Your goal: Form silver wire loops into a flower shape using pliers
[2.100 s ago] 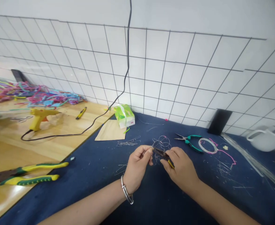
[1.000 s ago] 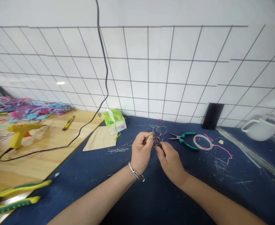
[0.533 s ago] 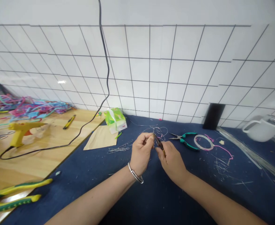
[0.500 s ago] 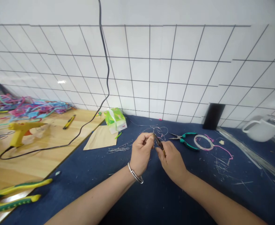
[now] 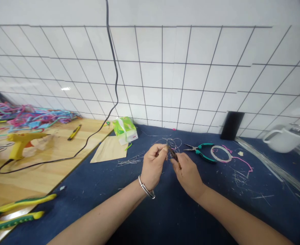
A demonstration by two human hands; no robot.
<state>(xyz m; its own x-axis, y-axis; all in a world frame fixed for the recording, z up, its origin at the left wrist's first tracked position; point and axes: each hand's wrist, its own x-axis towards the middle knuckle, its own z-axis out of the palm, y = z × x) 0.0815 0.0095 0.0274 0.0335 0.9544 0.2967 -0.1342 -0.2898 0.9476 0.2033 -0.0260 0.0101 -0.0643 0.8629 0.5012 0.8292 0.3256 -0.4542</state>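
My left hand (image 5: pixel 153 163) is closed in a pinch, with a bangle at the wrist. It seems to hold thin wire, but the piece between its fingertips is too small to make out surely. In my right hand (image 5: pixel 188 173) is a pair of dark pliers (image 5: pixel 174 156), the fingers wrapped round its handles. The jaws reach the left fingertips and partly vanish behind them. Just beyond both hands lies a tangle of thin wire (image 5: pixel 175 143) with pink bits. Left of my left hand, several bent wire pieces (image 5: pixel 130 161) rest on the dark blue cloth (image 5: pixel 98 211).
Teal-handled pliers (image 5: pixel 203 152) and a ring-shaped dish (image 5: pixel 220 154) lie to the right, near wire scraps (image 5: pixel 240 178) and a white mug (image 5: pixel 285 139). To the left are a tissue pack (image 5: pixel 125 130), a yellow glue gun (image 5: pixel 19 143), a knife (image 5: pixel 74 132) and yellow-green handles (image 5: pixel 22 211).
The whole view has shifted very slightly. Both hands keep the same grip and place, the pliers' jaws still at the left fingertips.
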